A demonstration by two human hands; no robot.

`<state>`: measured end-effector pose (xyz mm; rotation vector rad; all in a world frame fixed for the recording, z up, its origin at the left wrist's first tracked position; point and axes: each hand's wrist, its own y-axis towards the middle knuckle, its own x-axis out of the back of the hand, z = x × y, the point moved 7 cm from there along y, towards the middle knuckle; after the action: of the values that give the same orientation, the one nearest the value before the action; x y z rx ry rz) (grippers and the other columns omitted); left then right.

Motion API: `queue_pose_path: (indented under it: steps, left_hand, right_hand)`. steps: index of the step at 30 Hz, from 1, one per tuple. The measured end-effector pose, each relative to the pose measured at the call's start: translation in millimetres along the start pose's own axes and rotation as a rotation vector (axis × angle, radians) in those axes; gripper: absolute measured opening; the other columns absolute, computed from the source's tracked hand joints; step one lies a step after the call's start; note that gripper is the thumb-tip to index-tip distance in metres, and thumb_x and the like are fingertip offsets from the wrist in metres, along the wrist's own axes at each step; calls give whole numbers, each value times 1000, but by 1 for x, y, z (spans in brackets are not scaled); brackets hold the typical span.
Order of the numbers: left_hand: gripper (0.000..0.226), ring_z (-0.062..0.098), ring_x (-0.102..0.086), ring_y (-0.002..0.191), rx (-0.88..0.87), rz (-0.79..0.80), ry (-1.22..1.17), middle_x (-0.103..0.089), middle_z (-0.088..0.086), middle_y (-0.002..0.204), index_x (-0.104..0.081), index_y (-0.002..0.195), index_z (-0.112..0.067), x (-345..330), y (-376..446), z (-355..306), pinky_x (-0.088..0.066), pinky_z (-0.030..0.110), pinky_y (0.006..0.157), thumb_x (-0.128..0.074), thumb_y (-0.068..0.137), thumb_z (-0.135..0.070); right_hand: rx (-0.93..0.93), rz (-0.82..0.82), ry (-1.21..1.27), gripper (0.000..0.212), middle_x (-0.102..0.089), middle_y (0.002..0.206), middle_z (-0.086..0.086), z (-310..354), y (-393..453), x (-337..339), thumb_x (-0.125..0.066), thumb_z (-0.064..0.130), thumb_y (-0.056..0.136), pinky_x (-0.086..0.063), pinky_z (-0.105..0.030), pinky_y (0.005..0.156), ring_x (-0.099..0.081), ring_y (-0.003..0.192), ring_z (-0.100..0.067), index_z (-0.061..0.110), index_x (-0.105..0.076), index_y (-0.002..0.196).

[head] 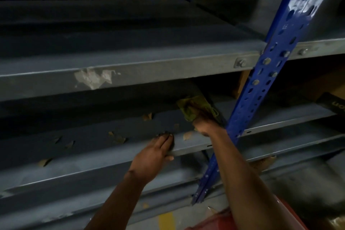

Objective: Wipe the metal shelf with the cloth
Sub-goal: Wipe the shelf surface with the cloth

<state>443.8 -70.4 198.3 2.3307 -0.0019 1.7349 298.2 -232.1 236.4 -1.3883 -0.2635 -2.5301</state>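
Observation:
A grey metal shelf (104,147) runs across the middle of the view, with scraps of torn brown paper stuck on its top. My right hand (206,124) reaches in under the shelf above and presses a crumpled olive-green cloth (194,107) onto the shelf's surface near the blue upright. My left hand (155,152) lies over the shelf's front edge, fingers on top and thumb under the lip, a short way left of the right hand.
A blue perforated upright post (261,84) stands just right of my right arm. Another grey shelf (130,69) hangs close above the cloth. Lower shelves lie beneath. Brown cardboard boxes (306,86) sit on the shelf to the right of the post.

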Motion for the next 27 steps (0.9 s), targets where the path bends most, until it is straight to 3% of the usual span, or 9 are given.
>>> queue_pose_path:
  steps: [2,4,6,10,18,21,23,25,27]
  left_hand:
    - [72,21,-32,138,2,2,-17,-28,1,156,-22,151,-23,3,0,-2,-30,31,110,-58,91,-42]
    - [73,20,-30,139,9,8,-18,-27,0,156,-22,151,-24,2,0,-2,-28,30,111,-59,91,-41]
    - [72,20,-28,140,9,19,-20,-26,1,157,-22,151,-23,3,0,-2,-27,31,112,-59,91,-39]
    - [73,18,-21,142,17,82,-17,-18,-2,159,-17,152,-24,2,4,0,-20,28,114,-56,92,-39]
    - [71,20,-28,139,-18,58,-11,-22,0,158,-20,152,-22,8,1,-4,-28,29,111,-57,93,-38]
    - [71,21,-27,140,-20,66,-13,-22,2,158,-20,152,-22,9,-1,-4,-28,30,111,-56,93,-38]
    - [71,22,-25,142,-13,88,9,-20,3,159,-18,152,-21,6,0,-3,-25,30,113,-54,94,-39]
    - [71,23,-23,142,-20,101,43,-20,5,159,-18,152,-20,5,2,-5,-20,30,115,-54,94,-39]
    - [70,27,-24,142,-42,87,143,-23,11,157,-20,151,-15,6,-1,-9,-14,33,116,-53,94,-39]
  right_hand:
    - [15,102,191,53,-53,123,7,5,-5,-1,-50,73,78,-41,-38,96,-51,112,-17,42,-52,121]
    - [50,190,380,33,-60,110,7,13,-11,-2,-63,51,82,-47,-27,83,-59,102,-18,32,-64,109]
    - [69,207,390,23,-64,113,-1,18,-5,0,-63,30,88,-50,-24,80,-61,105,-25,21,-69,108]
    - [50,189,32,47,-43,148,-5,15,17,4,-50,12,93,-34,-37,110,-41,133,-30,23,-48,139]
    - [146,182,-221,60,-1,162,5,8,15,-21,-37,17,97,-7,-47,120,-1,148,-26,37,-19,151]
    - [179,259,-140,57,-8,162,7,13,9,-22,-35,12,98,-6,-42,120,-6,147,-20,36,-27,149]
    - [200,355,-83,57,-19,159,7,14,3,-22,-41,10,97,-19,-35,116,-21,144,-21,36,-33,147]
    - [239,420,-210,67,-26,155,3,14,-4,-22,-47,6,90,-32,-32,101,-35,135,-27,39,-28,146]
    - [209,400,-253,78,-26,155,1,11,-6,-17,-48,2,86,-36,-35,98,-37,133,-29,44,-21,146]
